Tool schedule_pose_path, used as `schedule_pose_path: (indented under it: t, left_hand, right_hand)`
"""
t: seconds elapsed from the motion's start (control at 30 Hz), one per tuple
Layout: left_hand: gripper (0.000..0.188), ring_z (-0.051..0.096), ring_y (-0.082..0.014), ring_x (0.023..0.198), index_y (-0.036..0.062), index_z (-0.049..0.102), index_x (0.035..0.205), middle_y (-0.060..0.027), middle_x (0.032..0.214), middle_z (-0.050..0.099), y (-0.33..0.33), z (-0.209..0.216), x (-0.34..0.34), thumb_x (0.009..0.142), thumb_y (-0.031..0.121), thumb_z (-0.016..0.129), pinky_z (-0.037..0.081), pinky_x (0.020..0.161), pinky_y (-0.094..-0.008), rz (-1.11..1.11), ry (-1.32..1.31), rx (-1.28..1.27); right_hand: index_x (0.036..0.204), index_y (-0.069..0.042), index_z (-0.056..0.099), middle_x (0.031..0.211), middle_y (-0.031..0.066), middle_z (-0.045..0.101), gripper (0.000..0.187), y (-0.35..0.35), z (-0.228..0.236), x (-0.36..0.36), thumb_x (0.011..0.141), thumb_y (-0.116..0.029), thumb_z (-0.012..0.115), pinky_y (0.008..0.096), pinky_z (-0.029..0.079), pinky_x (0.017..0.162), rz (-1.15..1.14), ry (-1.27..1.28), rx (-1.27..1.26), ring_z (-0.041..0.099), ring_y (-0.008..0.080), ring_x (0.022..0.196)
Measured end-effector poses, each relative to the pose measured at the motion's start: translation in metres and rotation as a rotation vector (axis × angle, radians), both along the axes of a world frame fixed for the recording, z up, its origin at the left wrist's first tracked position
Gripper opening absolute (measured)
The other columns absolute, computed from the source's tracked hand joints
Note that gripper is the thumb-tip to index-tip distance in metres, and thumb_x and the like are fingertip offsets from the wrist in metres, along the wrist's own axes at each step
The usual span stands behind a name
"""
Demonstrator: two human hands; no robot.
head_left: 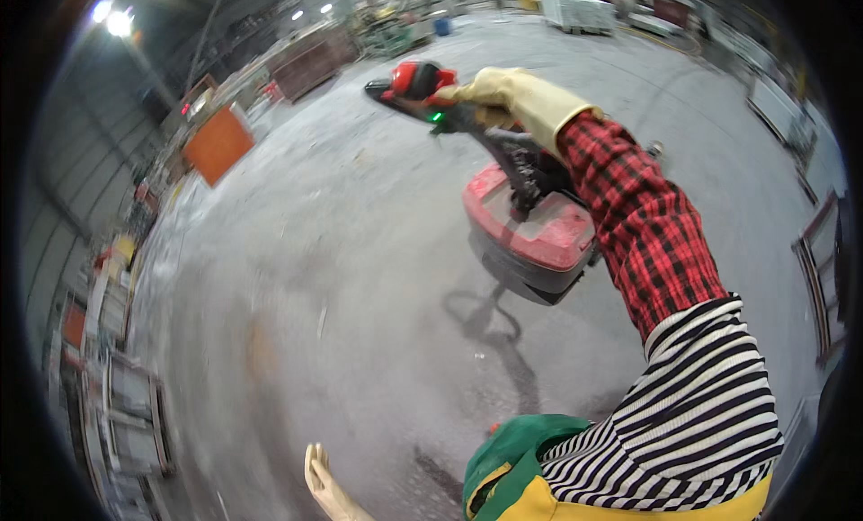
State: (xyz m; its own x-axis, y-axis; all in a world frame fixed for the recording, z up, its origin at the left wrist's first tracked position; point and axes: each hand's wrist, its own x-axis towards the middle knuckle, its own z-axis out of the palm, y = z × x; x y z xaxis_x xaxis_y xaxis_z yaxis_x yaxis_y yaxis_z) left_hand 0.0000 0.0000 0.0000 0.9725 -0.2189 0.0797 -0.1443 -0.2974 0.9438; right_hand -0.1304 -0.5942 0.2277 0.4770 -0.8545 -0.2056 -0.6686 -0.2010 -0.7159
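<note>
My right hand [493,88], in a cream rubber glove, reaches forward and grips the red and black control handle [422,80] of a powered pallet truck. A small green light glows on the handle's underside. The dark tiller arm slants down to the truck's dusty red and dark grey body [530,229], which stands on the floor to the right of centre. At the lower edge hangs my left hand [328,485], gloved alike, with fingers stretched out and nothing in them. It is well apart from the truck.
A grey, dusty concrete floor [315,251] spreads around the truck. An orange panel [218,145] and dark red boxes [313,64] stand far left. Frames and racks [135,413] line the left side; more frames [820,269] lean at the right. A pale stack [578,12] stands far back.
</note>
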Motion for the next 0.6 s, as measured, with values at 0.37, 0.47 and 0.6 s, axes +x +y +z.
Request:
schedule_pose_path:
  t: [0.37, 0.47, 0.6]
  left_hand:
    - [0.043, 0.044, -0.0256, 0.132, 0.0014, 0.051, 0.138, -0.0158, 0.14, 0.051, -0.466, 0.172, 0.203, 0.11, 0.032, 0.041, 0.034, 0.112, -0.038, -1.296, -0.758, 0.097]
    - [0.042, 0.049, -0.0277, 0.119, 0.0008, 0.056, 0.128, -0.0173, 0.127, 0.056, -0.565, 0.18, 0.213, 0.109, 0.035, 0.041, 0.039, 0.102, -0.0389, -1.55, -0.997, 0.184]
    - [0.044, 0.056, -0.0305, 0.102, -0.0002, 0.062, 0.115, -0.0193, 0.11, 0.061, -0.632, 0.167, 0.22, 0.109, 0.038, 0.04, 0.045, 0.09, -0.04, -1.821, -1.092, 0.183]
  right_hand:
    - [0.09, -0.008, 0.08, 0.079, 0.0106, 0.076, 0.067, 0.058, -0.024, 0.027, 0.078, -0.072, 0.068, 0.0415, 0.057, 0.075, 0.04, 0.038, -0.255, 0.074, 0.0284, 0.081]
    - [0.081, -0.006, 0.076, 0.075, 0.0097, 0.072, 0.068, 0.052, -0.03, 0.035, 0.084, -0.073, 0.064, 0.043, 0.054, 0.072, -0.099, 0.115, -0.058, 0.07, 0.0272, 0.075]
    - [0.081, -0.004, 0.071, 0.069, 0.0071, 0.064, 0.071, 0.087, -0.024, 0.034, 0.092, -0.072, 0.056, 0.043, 0.051, 0.071, -0.25, 0.154, 0.043, 0.061, 0.0269, 0.067]
